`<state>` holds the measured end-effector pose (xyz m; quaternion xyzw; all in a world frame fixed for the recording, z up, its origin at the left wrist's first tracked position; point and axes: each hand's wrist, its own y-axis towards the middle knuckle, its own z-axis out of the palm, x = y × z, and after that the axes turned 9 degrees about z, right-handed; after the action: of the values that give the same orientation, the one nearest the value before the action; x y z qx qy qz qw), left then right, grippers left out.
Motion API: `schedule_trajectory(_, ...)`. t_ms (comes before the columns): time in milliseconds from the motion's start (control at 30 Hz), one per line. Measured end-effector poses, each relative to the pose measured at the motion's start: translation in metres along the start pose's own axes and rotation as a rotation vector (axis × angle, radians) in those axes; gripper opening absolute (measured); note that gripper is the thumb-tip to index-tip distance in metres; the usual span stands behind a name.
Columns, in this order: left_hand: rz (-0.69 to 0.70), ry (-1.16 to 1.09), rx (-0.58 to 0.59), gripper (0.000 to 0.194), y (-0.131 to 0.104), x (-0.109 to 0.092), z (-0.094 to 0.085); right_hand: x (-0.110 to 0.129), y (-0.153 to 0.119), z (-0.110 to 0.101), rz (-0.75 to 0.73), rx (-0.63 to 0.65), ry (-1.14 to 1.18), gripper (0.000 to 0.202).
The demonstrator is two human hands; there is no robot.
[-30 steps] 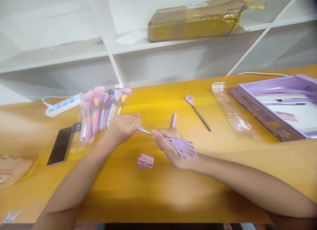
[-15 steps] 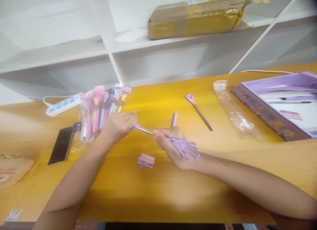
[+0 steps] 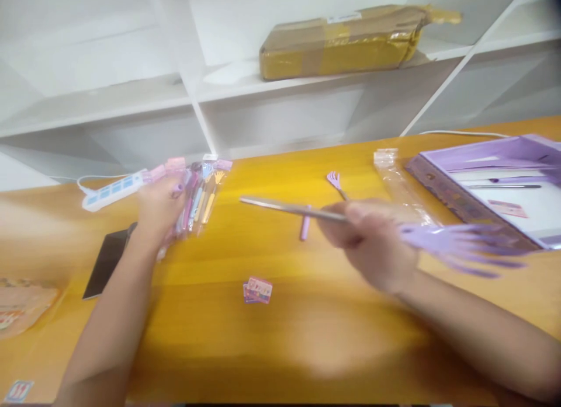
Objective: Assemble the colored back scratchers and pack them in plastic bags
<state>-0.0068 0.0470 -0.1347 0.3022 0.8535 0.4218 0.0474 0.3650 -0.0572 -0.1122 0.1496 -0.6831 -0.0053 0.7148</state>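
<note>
My right hand is closed round a metal rod with a purple hand-shaped head; the rod's bare end points left. My left hand, blurred, is closed on a small purple tube whose end shows, over the bagged colourful hand-shaped sticks. A loose purple tube lies on the table between the hands. Behind my right hand is another purple hand-shaped scratcher, its rod partly hidden. Two small pink cards lie overlapping nearer the front.
At the right stands a purple box holding a rod and a card, with a clear plastic bag beside it. A power strip and black phone are at the left. A taped parcel sits on the shelf.
The rod has come away from the tube in my left hand. My right hand moved right and up with the scratcher; my left hand moved left over the bagged sticks.
</note>
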Motion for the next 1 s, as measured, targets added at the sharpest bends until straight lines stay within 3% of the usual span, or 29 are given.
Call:
schedule_trajectory(33,-0.070,-0.030,0.032,0.047,-0.002,0.001,0.002,0.008,0.008,-0.014,-0.036,-0.016,0.032,0.074)
schedule_trajectory(100,-0.158,-0.132,0.140,0.034,-0.006,-0.007,0.012,0.023,0.026,-0.042,0.026,-0.048,-0.003,0.072)
schedule_trajectory(200,-0.274,-0.341,0.320,0.021,-0.014,-0.036,0.029,0.033,0.051,-0.084,0.144,-0.223,-0.104,0.058)
schedule_trajectory(300,-0.349,-0.552,0.446,0.039,-0.021,-0.066,0.041,0.028,0.067,-0.119,0.257,-0.317,-0.304,0.036)
schedule_trajectory(433,-0.405,-0.742,0.589,0.049,-0.028,-0.094,0.049,0.014,0.078,-0.152,0.459,-0.315,-0.728,0.035)
schedule_trajectory(500,-0.428,-0.758,0.613,0.041,-0.030,-0.105,0.053,0.006,0.083,-0.160,0.543,-0.255,-0.915,0.035)
schedule_trajectory(667,-0.438,-0.857,0.525,0.032,-0.033,-0.122,0.062,-0.023,0.093,-0.161,0.718,0.003,-1.322,0.031)
schedule_trajectory(833,-0.457,-0.941,0.557,0.027,-0.034,-0.120,0.063,-0.049,0.096,-0.156,0.737,0.111,-1.356,0.028)
schedule_trajectory(1000,-0.478,-0.928,0.619,0.026,-0.033,-0.114,0.065,-0.067,0.105,-0.167,0.709,0.142,-1.389,0.019)
